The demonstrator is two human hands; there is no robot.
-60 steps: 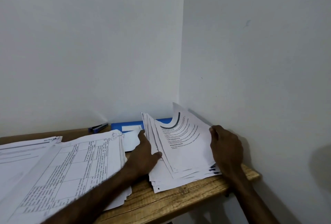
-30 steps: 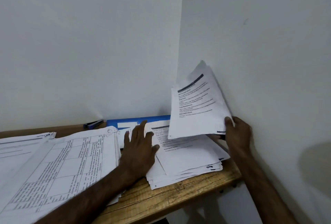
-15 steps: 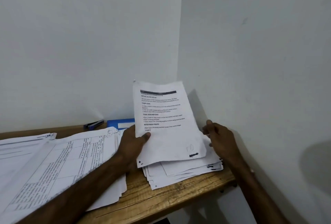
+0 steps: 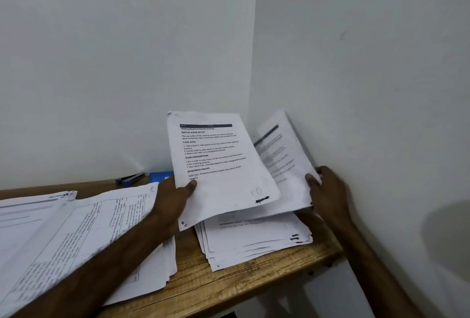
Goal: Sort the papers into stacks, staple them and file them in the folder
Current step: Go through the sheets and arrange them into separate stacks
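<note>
My left hand (image 4: 173, 198) pinches a printed sheet (image 4: 218, 165) by its left edge and holds it tilted above the table. My right hand (image 4: 328, 190) grips a second sheet (image 4: 284, 162) at its lower right corner, lifted off the right stack of papers (image 4: 254, 241). That stack lies fanned at the table's right end. A blue stapler (image 4: 131, 178) lies by the back wall. Beside it a blue folder (image 4: 160, 176) shows only partly, behind my left hand.
A wide stack of sheets with printed tables (image 4: 84, 239) covers the left half of the wooden table (image 4: 241, 282). Another stack (image 4: 28, 211) lies further left. The table sits in a corner, with walls behind and to the right.
My right hand lifted one sheet off the right stack and passed it to my left hand. My right hand has since raised a second sheet from the stack.
</note>
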